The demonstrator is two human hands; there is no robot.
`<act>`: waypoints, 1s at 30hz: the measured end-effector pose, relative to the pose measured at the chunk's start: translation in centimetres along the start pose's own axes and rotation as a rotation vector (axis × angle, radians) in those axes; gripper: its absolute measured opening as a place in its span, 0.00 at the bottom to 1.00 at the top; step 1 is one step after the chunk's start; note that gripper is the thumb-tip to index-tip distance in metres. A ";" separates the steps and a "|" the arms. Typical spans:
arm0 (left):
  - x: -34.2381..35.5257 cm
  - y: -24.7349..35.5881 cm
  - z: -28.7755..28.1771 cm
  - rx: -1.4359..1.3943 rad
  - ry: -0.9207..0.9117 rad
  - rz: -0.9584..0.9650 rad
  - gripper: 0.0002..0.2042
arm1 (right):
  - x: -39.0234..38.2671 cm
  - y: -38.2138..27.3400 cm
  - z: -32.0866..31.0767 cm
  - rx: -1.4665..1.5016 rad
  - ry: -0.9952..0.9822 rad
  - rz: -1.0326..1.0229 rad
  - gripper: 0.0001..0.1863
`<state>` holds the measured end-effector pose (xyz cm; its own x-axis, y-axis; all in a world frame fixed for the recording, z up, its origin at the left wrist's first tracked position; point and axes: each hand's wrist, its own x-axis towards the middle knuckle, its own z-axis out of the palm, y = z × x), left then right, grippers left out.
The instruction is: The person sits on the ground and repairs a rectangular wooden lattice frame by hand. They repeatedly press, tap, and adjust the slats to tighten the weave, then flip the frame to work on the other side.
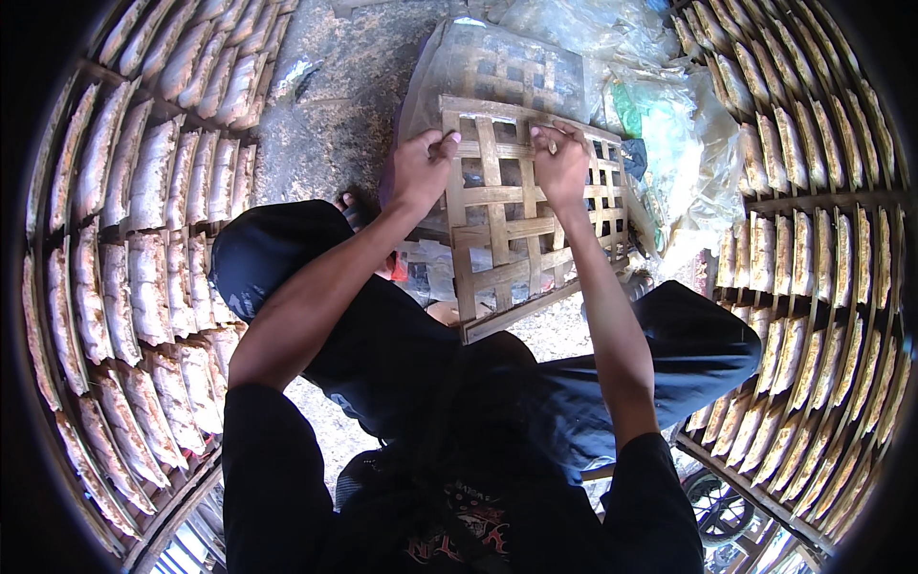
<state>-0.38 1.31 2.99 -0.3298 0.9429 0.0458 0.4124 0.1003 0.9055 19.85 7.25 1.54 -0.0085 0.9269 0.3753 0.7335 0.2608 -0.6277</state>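
A square lattice tray of woven bamboo strips (502,234) leans tilted in front of me, its near edge low by my knees. My left hand (418,167) pinches a strip at the tray's upper left edge. My right hand (560,163) grips the top rim a little to the right, fingers curled over the strips. The tray's openings are bare, with nothing lying on it.
Bamboo racks lined with rows of pale flat pieces curve along the left (143,258) and right (822,258). A second lattice tray under clear plastic (516,67) and crumpled plastic bags (669,124) lie beyond on rough concrete ground (335,105).
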 end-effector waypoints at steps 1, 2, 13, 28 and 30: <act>0.0 0.1 0.0 -0.006 -0.002 0.002 0.16 | 0.3 -0.2 0.6 0.186 -0.096 0.153 0.10; 0.0 0.1 0.1 -0.011 -0.004 0.003 0.15 | 0.6 -0.3 1.0 0.373 -0.193 0.305 0.11; -0.2 0.7 0.0 -0.054 -0.016 0.005 0.13 | 4.7 -3.8 0.2 1.333 -0.653 1.177 0.04; -0.1 0.8 0.0 -0.019 -0.011 0.021 0.13 | 3.3 -4.7 2.8 1.096 -0.362 1.212 0.03; -0.1 0.8 0.0 -0.018 -0.008 0.017 0.13 | 3.0 -5.0 3.0 1.087 -0.333 1.202 0.02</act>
<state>-0.02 1.25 3.67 -0.3160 0.9470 0.0575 0.4025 0.0789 0.9120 14.12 9.50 3.74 -0.0649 0.7013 -0.7100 -0.3589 -0.6802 -0.6391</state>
